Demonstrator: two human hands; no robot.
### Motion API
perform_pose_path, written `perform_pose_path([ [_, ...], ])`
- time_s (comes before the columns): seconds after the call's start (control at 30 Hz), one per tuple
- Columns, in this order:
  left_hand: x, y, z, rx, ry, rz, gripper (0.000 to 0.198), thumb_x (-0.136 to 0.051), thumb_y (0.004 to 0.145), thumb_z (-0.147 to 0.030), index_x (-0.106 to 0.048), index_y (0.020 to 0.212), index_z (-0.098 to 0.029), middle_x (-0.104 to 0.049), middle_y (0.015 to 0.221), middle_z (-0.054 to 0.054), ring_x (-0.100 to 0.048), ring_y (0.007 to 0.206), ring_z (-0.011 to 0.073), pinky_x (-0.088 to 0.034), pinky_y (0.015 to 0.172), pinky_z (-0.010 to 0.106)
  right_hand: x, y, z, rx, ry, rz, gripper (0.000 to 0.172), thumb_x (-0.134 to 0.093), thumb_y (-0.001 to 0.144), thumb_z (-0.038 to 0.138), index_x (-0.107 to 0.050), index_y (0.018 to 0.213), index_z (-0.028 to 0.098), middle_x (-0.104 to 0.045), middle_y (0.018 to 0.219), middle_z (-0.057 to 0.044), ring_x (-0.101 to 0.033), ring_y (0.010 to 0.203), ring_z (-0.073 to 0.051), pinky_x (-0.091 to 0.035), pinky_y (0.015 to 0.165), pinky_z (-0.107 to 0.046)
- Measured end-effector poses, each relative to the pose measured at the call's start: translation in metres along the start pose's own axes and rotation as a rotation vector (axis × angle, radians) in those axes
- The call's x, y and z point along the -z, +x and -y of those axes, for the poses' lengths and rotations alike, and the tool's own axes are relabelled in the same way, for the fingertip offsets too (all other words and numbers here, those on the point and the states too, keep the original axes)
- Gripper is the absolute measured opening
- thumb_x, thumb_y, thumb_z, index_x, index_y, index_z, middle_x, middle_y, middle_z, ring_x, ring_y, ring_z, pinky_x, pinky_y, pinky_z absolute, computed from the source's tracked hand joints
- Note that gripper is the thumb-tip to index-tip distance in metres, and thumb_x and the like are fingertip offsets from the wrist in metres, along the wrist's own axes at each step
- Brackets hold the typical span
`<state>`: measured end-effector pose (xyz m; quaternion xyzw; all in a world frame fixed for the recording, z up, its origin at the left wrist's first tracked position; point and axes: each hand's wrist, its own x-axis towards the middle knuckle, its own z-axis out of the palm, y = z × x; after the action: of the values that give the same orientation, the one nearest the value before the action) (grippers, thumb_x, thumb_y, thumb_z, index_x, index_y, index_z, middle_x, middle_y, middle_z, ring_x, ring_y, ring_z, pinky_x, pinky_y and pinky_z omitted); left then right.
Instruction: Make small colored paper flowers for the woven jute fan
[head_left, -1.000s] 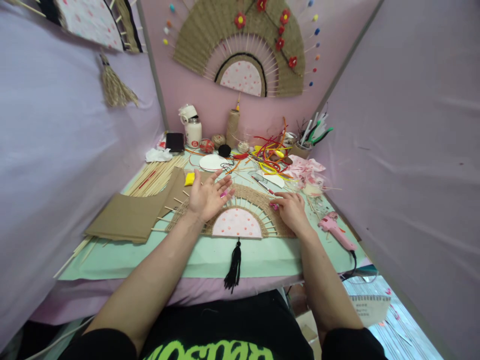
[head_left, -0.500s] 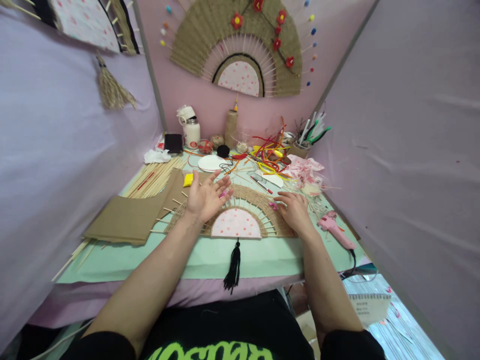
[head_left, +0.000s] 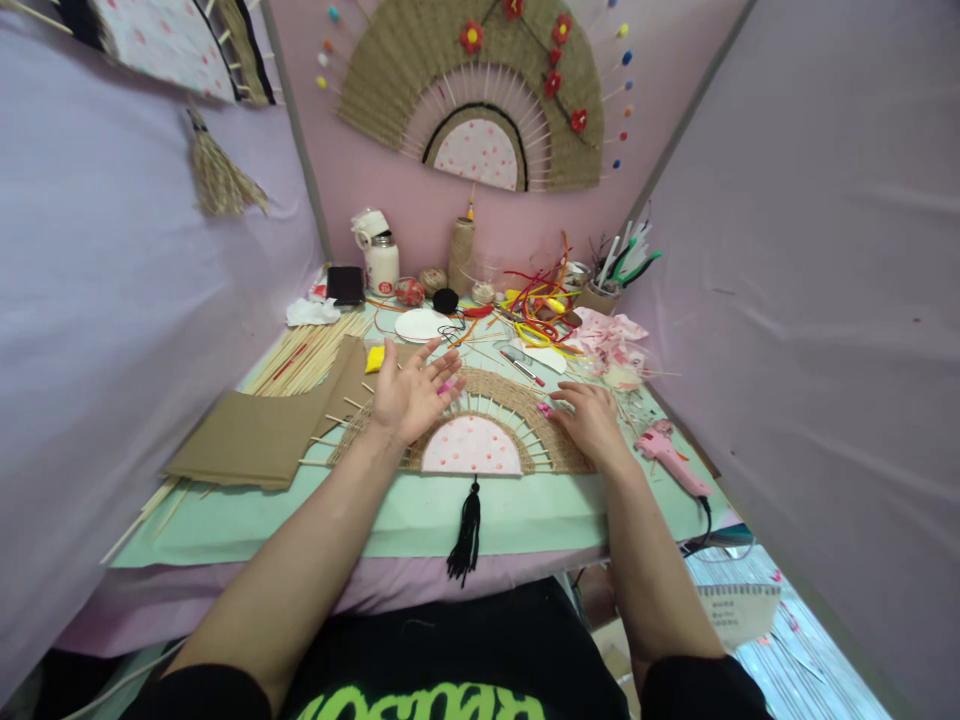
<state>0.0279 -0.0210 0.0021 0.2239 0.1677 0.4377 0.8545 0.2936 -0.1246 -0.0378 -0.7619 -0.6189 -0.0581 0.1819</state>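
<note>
A half-round woven fan (head_left: 501, 395) with a pink dotted centre (head_left: 471, 449) and a black tassel (head_left: 466, 530) lies flat on the mint-green mat (head_left: 420, 515). My left hand (head_left: 409, 393) hovers palm-up over the fan's left side, fingers spread, with a small pink piece (head_left: 445, 386) at its fingertips. Palm down, my right hand (head_left: 592, 418) rests on the fan's right side, its fingers touching a small pink bit (head_left: 544, 408) on the weave.
Brown cardboard sheets (head_left: 259, 430) and bamboo sticks (head_left: 307, 352) lie to the left. A pink glue gun (head_left: 671, 455) lies at the right. Pipe cleaners (head_left: 541, 300), a white disc (head_left: 420, 324), twine spools, a mug and a tool pot crowd the back. A finished fan (head_left: 480, 95) hangs on the wall.
Both hands hold nearly the same pose; the view has shifted slightly, and the right hand has crept a little along the fan.
</note>
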Motion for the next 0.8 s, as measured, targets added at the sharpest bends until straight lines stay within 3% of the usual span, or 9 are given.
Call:
perform_pose_path([
  [0.43, -0.003, -0.002, 0.000, 0.001, 0.008, -0.018, 0.062, -0.037, 0.084, -0.070, -0.061, 0.107, -0.018, -0.066, 0.103, 0.012, -0.063, 0.099, 0.0241, -0.052, 0.086, 0.040, -0.001, -0.001, -0.002, -0.002, 0.023, -0.005, 0.018, -0.060, 0.083, 0.026, -0.071, 0.096, 0.024, -0.066, 0.120, -0.007, -0.052, 0.116, -0.028, -0.030, 0.101, -0.047],
  [0.63, -0.001, -0.001, 0.000, -0.013, 0.032, 0.004, 0.063, -0.038, 0.083, -0.070, -0.061, 0.107, -0.017, -0.065, 0.103, 0.011, -0.063, 0.098, 0.0228, -0.052, 0.086, 0.039, -0.003, -0.005, -0.011, 0.035, 0.068, -0.070, 0.022, -0.054, 0.086, 0.027, -0.071, 0.099, 0.023, -0.066, 0.119, -0.007, -0.055, 0.112, -0.028, -0.035, 0.097, -0.047],
  [0.8, -0.001, -0.001, 0.000, -0.011, 0.030, 0.012, 0.062, -0.038, 0.083, -0.070, -0.061, 0.107, -0.017, -0.065, 0.102, 0.011, -0.063, 0.099, 0.0228, -0.052, 0.085, 0.039, -0.003, -0.025, -0.009, 0.117, 0.044, -0.141, 0.027, -0.048, 0.088, 0.023, -0.071, 0.102, 0.024, -0.065, 0.120, -0.007, -0.053, 0.111, -0.026, -0.035, 0.098, -0.046],
])
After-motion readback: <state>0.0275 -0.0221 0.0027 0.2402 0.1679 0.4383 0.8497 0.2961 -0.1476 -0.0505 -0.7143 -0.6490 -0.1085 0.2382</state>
